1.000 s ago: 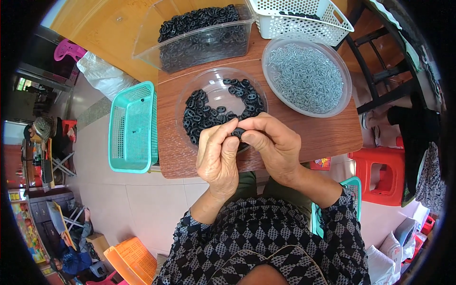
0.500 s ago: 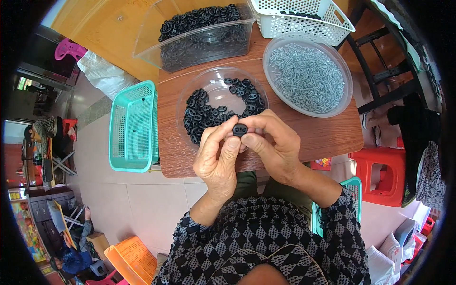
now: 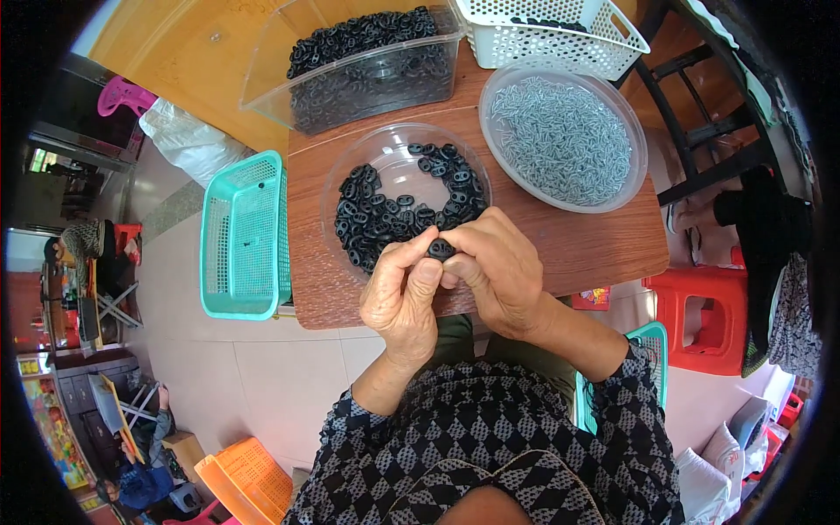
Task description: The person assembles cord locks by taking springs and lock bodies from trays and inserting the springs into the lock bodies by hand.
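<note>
A small black oval cord-lock piece [image 3: 440, 249] with two holes is held up over the near edge of a clear round bowl [image 3: 332, 188]. My left hand [image 3: 402, 302] pinches it from the left between thumb and fingers. From the other side, my right hand [image 3: 500, 276] closes on the same piece, its thumb and bent index finger against it. Many similar black pieces [image 3: 367, 219] lie in the bowl just beyond my fingers. To the right stands a translucent round tub [image 3: 637, 175] full of small silvery metal springs or pins [image 3: 560, 140], too fine to tell.
At the back of the brown wooden table [image 3: 595, 245] stand a clear bin [image 3: 262, 87] of black pieces and a white perforated basket [image 3: 560, 44]. A turquoise basket [image 3: 210, 236] is to the left. Red stools [image 3: 700, 306] are at right. Another person [image 3: 144, 477] sits at lower left.
The black piece has dipped slightly, and my right hand has shifted a little left and curled further over it. My left hand keeps its pinch.
</note>
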Tool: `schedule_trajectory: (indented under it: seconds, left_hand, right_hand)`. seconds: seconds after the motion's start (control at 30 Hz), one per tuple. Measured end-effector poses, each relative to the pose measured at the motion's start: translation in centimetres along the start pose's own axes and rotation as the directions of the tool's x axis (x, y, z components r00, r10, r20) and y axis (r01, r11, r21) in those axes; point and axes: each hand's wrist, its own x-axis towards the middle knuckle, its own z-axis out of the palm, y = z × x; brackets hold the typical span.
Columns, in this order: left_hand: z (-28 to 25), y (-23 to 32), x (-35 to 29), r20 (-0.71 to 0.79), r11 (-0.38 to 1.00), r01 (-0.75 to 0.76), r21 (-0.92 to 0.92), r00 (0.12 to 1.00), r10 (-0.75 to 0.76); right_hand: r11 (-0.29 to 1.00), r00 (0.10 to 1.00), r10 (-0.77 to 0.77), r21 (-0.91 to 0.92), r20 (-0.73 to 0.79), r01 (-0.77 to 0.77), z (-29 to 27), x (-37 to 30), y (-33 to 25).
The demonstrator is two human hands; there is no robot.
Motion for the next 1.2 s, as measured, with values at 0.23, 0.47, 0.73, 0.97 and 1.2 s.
schedule_trajectory:
  seconds: [0.23,0.47,0.73,0.97,1.2]
  left_hand:
    - [0.3,-0.6,-0.8,-0.044,0.982,0.095,-0.161,0.994,-0.103]
    - [-0.1,-1.6,-0.9,-0.089,0.991,0.088,-0.101,0.991,-0.097]
    - [0.8,-0.6,-0.4,-0.082,0.989,0.111,-0.101,0.989,-0.120]
    - [0.3,1.2,-0.5,0.026,0.996,0.070,0.056,0.997,-0.072]
    - [-2.2,1.4,3.2,0.052,0.936,0.311,0.166,0.945,-0.324]
  right_hand:
    - [0.999,1.000,0.002,-0.048,-0.012,-0.002,0.3,-0.5,0.2]
    - [0.997,0.999,-0.030,-0.068,-0.009,0.030,0.6,-0.8,0.6]
    - [0.999,1.000,-0.014,-0.049,-0.006,0.014,-0.3,0.0,0.4]
    - [0.958,0.971,0.240,0.161,0.007,-0.238,-1.4,0.3,-1.0]
    - [0.921,0.937,0.350,-0.184,-0.005,-0.344,-5.4,4.9,3.2]
